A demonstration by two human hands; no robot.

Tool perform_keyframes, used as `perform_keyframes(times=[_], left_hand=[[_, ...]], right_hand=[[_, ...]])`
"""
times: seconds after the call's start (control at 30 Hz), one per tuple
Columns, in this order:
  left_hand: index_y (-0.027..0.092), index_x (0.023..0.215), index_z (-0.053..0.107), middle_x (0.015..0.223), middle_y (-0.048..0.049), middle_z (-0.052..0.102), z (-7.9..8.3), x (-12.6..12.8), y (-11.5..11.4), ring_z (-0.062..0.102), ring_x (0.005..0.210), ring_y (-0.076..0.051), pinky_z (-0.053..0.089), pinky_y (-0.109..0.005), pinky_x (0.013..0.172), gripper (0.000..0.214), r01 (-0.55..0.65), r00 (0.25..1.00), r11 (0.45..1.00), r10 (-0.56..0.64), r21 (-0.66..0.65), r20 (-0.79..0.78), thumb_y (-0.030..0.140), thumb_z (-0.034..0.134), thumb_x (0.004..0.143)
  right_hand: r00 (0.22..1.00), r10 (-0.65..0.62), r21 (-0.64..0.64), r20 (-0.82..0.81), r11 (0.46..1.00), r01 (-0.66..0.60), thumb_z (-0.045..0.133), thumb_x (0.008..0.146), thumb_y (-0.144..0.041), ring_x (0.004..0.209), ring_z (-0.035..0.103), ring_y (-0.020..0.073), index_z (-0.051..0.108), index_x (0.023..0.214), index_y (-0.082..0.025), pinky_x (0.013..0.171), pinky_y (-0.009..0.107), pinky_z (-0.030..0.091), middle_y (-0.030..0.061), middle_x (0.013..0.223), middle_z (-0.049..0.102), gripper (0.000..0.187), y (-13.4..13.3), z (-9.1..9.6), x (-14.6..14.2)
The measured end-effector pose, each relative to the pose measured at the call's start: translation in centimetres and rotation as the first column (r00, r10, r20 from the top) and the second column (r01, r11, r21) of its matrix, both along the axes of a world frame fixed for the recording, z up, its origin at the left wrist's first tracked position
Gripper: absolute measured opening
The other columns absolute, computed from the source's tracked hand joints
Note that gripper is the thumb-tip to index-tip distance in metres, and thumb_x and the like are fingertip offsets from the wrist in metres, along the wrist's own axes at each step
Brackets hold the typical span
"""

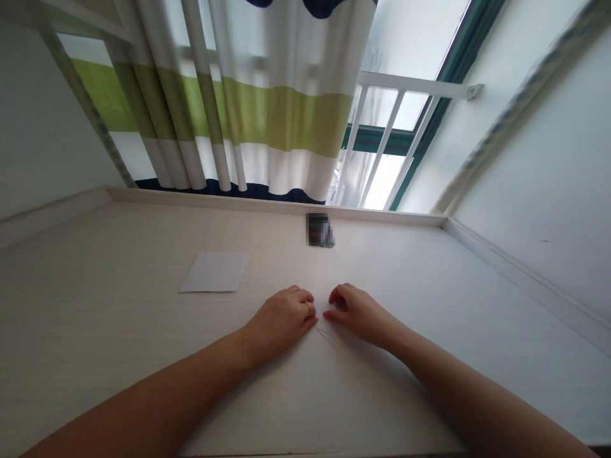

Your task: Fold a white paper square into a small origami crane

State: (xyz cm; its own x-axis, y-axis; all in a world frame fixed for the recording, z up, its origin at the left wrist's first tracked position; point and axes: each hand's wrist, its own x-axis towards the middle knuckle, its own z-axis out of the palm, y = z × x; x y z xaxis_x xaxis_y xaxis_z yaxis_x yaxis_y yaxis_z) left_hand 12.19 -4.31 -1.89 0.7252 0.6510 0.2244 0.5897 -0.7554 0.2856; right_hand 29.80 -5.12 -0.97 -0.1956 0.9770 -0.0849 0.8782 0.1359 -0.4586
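Hands, left and right, together on desk (paper sheet nearby)

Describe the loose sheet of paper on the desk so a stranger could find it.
Start at the striped curtain behind the pale desk. On the desktop, beyond and left of the left hand, lies the sheet of paper. It is flat, plain white and rectangular, unlike the small dark object by the back edge.

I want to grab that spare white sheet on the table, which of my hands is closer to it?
Left. The left hand lies right of the white sheet, apart from it; the right hand lies farther right, beyond the left hand.
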Motion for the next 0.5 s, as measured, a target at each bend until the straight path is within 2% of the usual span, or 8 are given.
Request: perform_keyframes(times=[0.2,0.33,0.5], left_hand=[[0.014,0.081,0.065,0.096,-0.007,0.06,0.07,0.1,-0.12,0.051,0.09,-0.017,0.043,-0.029,0.082,0.027,-0.003,1.0,1.0,0.003,-0.003,-0.014,0.025,0.04,0.084],[0.014,0.081,0.065,0.095,-0.007,0.06,0.13,0.1,-0.15,0.051,0.09,-0.017,0.043,-0.029,0.082,0.026,0.0,1.0,1.0,0.0,-0.005,-0.013,0.024,0.04,0.084],[0.014,0.082,0.065,0.095,-0.0069,0.06,0.15,0.13,-0.12,0.051,0.089,-0.017,0.043,-0.03,0.081,0.027,0.009,1.0,1.0,-0.009,0.002,-0.018,0.024,0.04,0.084]], right_hand=[[0.999,-0.026,0.002,0.041,1.0,0.026,0.058,0.066,-0.028,0.074,0.049,0.0171,0.052,0.076,-0.015,0.063,0.026,0.037,0.0064,0.082,0.052,0.018,-0.48,0.61,-0.42],[0.999,-0.032,-0.036,-0.032,0.999,0.031,0.057,0.066,-0.024,0.066,0.049,0.0145,0.049,0.077,-0.016,0.056,0.023,0.035,0.002,0.071,0.054,0.015,-0.1,0.27,-0.27],[0.994,-0.061,-0.027,-0.088,0.998,0.059,0.055,0.066,-0.021,0.063,0.05,0.0128,0.051,0.087,-0.015,0.055,0.022,0.035,0.0011,0.07,0.056,0.022,0.17,-0.1,-0.09]])
